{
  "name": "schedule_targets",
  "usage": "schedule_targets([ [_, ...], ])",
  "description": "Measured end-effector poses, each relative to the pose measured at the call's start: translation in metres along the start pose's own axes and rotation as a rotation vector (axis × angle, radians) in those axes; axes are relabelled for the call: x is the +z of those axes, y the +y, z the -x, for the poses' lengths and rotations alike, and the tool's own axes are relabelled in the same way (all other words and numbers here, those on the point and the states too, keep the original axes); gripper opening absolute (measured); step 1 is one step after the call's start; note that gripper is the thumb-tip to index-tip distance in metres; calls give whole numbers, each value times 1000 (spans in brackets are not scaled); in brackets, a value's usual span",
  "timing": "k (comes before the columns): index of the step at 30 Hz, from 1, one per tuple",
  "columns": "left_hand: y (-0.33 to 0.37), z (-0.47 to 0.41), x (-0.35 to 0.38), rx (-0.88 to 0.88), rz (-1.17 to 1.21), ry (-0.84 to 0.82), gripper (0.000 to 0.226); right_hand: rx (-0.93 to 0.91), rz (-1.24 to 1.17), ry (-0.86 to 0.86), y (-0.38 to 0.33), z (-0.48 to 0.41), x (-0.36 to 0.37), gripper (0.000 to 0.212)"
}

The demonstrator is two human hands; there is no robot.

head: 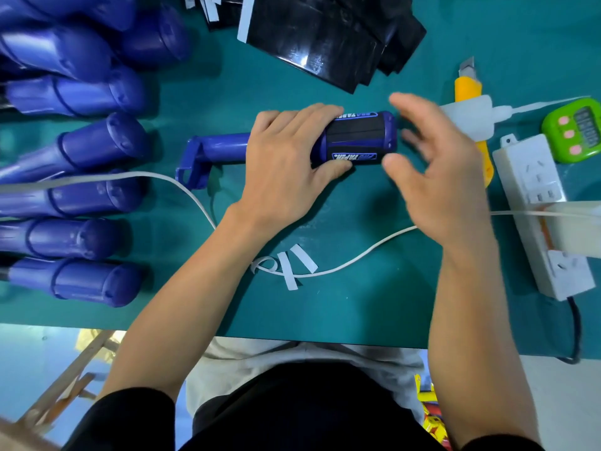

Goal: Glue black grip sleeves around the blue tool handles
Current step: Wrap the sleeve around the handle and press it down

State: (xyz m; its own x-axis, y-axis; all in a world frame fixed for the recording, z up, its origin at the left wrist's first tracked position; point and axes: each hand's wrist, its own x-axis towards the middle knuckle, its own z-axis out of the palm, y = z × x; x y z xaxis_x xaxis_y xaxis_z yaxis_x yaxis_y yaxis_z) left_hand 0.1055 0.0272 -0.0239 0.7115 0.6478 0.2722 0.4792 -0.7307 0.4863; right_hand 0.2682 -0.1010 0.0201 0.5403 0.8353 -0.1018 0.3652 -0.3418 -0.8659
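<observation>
Blue tool handle (pixel 221 148) lies flat at bench (pixel 357 304) centre, gripped by the left hand (pixel 286 161).

Long axis runs left to right: the narrow bracketed end points left, the thick butt end right. The black grip sleeve (pixel 354 133) is wrapped round the thick end, between two printed labels. The left hand holds the handle mid-length, fingers curled over the top and thumb on the near side, forearm coming from the near edge. The right hand (pixel 435 164), motion-blurred, is just beside the butt end with fingers spread and loosely bent, holding nothing; contact cannot be determined. More blue handles (pixel 97 144) lie in a row at left; the loose black sleeves (pixel 325 43) are stacked at the far edge.
</observation>
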Motion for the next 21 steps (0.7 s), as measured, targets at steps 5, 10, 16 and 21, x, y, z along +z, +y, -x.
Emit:
schedule_targets([
  [5, -11, -3, 0, 27, -12, 54, 57, -188, 600, 324, 1, 3, -41, 52],
  [10, -14, -3, 1, 25, 4, 71, 58, -154, 1052, -2, -9, -21, -55, 50],
  [16, -11, -3, 2, 16, 36, 68, 59, -110, 1226, -189, -6, -32, -47, 41],
  [21, -11, -2, 1, 11, 49, 60, 59, -394, 1039, 13, -18, -29, -60, 32],
])
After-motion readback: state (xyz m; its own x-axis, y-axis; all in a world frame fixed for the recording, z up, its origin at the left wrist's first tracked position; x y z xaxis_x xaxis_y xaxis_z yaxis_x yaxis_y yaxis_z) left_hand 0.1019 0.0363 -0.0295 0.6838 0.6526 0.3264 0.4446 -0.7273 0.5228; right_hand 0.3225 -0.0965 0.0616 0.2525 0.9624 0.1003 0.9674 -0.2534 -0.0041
